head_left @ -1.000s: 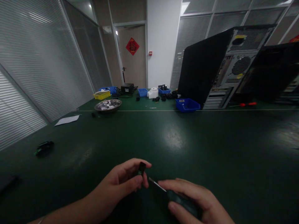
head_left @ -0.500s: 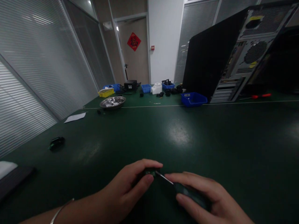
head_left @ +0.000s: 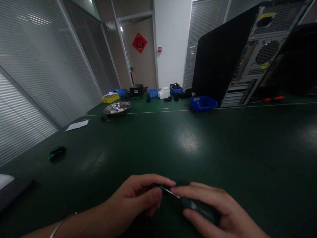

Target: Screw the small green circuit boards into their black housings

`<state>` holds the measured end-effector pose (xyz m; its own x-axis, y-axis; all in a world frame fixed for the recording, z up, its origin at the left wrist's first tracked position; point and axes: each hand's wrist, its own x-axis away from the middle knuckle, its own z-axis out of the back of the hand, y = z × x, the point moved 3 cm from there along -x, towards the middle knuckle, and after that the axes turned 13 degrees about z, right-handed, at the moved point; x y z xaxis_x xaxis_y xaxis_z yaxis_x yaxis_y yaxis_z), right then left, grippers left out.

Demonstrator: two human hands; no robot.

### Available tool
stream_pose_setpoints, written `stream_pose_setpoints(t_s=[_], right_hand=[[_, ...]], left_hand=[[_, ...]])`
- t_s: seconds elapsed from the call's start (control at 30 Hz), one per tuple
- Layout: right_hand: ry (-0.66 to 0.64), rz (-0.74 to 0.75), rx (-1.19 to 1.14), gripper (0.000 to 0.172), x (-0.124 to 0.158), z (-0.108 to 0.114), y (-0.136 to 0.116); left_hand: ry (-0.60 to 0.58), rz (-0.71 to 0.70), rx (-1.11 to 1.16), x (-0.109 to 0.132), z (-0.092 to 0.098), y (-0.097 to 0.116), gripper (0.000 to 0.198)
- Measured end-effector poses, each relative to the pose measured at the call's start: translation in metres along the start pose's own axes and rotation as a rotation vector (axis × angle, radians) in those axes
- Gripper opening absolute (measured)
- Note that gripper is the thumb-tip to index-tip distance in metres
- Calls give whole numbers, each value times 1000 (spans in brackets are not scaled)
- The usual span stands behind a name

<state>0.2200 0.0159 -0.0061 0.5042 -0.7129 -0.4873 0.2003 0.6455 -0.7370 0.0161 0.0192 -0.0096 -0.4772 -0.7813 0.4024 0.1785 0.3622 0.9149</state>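
Observation:
My left hand (head_left: 141, 196) pinches a small green circuit board (head_left: 162, 187) between thumb and fingers, just above the green table. Most of the board is hidden by the fingers. In my right hand (head_left: 213, 208) is a screwdriver with a dark handle (head_left: 199, 209), the index finger stretched forward along it. Its thin metal shaft (head_left: 172, 193) points left, and the tip meets the board near my left thumb. Whether the tip sits in a screw is too small to tell.
A small dark green part (head_left: 56, 153) lies on the left of the table. Farther back stand a metal dish (head_left: 117, 108), a blue bin (head_left: 203, 103), a white device (head_left: 164, 93) and a large black computer case (head_left: 220, 56). A dark flat object (head_left: 16, 195) is at the left edge.
The left fingers have closed further over the board, so less of it shows. My right hand with the screwdriver has shifted slightly left, nearer the left hand. The whole view has moved a little.

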Motion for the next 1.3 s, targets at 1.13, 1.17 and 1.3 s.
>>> stream_pose_setpoints(t_s=[1.13, 1.17, 1.3], right_hand=[[40, -125, -157, 32, 0, -1, 1], [44, -122, -166, 32, 0, -1, 1], [36, -111, -202, 33, 0, -1, 2]], left_hand=[[839, -329, 433, 0, 130, 25, 17], [892, -354, 451, 6, 150, 26, 20], [1055, -396, 449, 35, 217, 18, 35]])
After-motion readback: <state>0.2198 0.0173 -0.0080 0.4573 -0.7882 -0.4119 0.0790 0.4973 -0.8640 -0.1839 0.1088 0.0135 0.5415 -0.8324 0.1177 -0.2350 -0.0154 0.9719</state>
